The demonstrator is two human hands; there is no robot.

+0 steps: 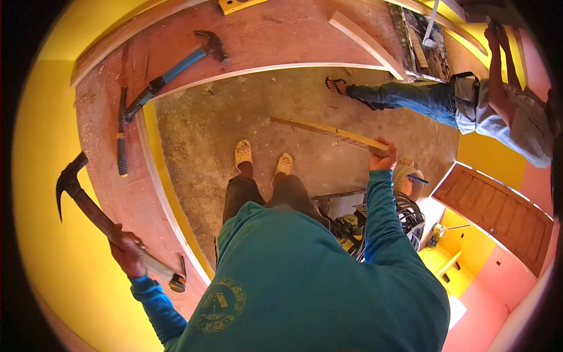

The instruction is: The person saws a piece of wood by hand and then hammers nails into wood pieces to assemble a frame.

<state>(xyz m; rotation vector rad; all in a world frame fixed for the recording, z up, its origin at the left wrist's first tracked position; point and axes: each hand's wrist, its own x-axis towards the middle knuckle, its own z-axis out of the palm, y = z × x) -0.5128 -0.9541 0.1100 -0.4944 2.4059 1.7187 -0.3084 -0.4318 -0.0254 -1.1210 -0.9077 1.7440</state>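
My left hand [128,251] grips the dark wooden handle of a claw hammer [73,182] at the left, over the bench [97,141]. Close by it lies a tool with a pale strip and a black-and-orange end [177,281], partly hard to make out. My right hand [381,155] holds the end of a long wooden batten [319,131], which has small nails along it and points leftward over the concrete floor. On the bench, a blue-handled hammer [182,69] and a long tool with a grey grip [121,154] lie farther from my hands.
Another person [469,105] is at the right, arms raised to the woodwork. A loose board [363,44], a yellow level [240,4] and a ladder-like frame [413,47] are at the top. Coiled cables [407,217], a bucket [404,179] and a brown door [492,220] are at lower right.
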